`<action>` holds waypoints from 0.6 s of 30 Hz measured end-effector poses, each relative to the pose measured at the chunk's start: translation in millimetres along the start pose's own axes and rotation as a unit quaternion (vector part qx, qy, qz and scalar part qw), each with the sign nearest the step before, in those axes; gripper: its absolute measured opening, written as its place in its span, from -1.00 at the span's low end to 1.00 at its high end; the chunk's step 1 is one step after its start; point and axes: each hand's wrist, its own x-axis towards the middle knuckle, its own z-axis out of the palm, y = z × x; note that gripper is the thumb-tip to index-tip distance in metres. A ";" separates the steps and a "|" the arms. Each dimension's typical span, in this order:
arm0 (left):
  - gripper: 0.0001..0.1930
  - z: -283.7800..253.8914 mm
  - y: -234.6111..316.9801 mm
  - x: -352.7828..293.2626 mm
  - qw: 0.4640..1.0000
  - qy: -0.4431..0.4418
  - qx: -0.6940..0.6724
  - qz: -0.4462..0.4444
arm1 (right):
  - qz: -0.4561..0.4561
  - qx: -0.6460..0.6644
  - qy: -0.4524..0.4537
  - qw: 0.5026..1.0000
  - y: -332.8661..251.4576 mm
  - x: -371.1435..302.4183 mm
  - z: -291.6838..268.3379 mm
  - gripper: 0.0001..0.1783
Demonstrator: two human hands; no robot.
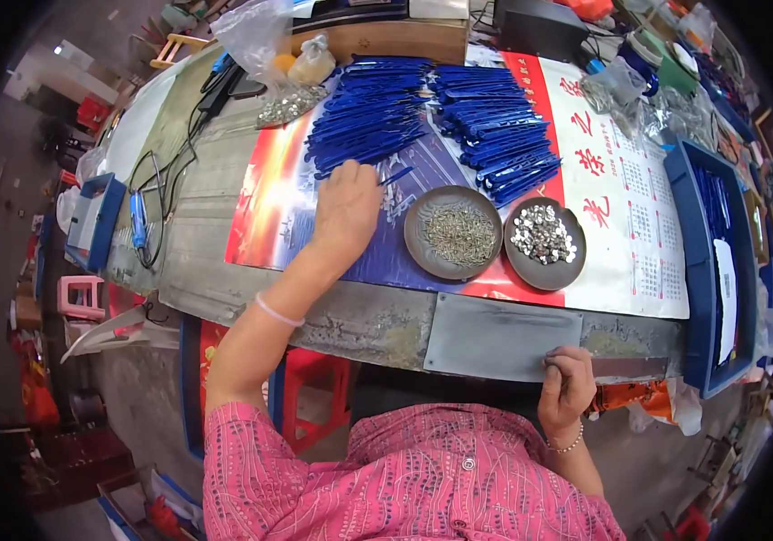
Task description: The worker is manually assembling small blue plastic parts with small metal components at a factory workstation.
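My left hand (349, 207) reaches over the near edge of the left pile of slim blue pieces (364, 113). Its fingers are bent down and partly hidden. One slim blue piece (397, 176) sticks out beside the thumb side and appears to be in its grip. A second pile of blue pieces (499, 131) lies to the right. Nearer me are a dark round dish (418, 257) of small metal pins and another dish (544, 278) of shiny silver discs. My right hand (569, 388) is curled closed at the table's front edge; what it holds, if anything, is hidden.
A grey plate (504, 338) lies at the front edge. On the right stands a blue bin (700, 270) with blue pieces inside. Bags of small parts (287, 104) sit at the back left, near a cabled blue tool (139, 219). A wooden box (377, 41) stands behind.
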 end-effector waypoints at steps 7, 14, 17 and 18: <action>-0.94 -74.1 42.5 -63.0 0.861 -0.039 -0.465 -0.203 | -0.002 0.033 -0.126 0.991 -28.9 75.6 -8.8 -0.82; -0.70 -84.9 97.9 -130.6 0.720 -0.018 -0.633 -0.284 | -0.165 -0.115 -0.256 0.946 -16.8 154.9 54.1 -0.76; -0.71 -82.7 111.9 -145.5 0.683 -0.029 -0.667 -0.296 | -0.190 -0.212 -0.283 0.916 -9.5 165.3 75.5 -0.79; -0.71 -82.5 116.7 -148.2 0.674 -0.027 -0.678 -0.293 | -0.191 -0.213 -0.285 0.915 -8.0 167.2 79.2 -0.79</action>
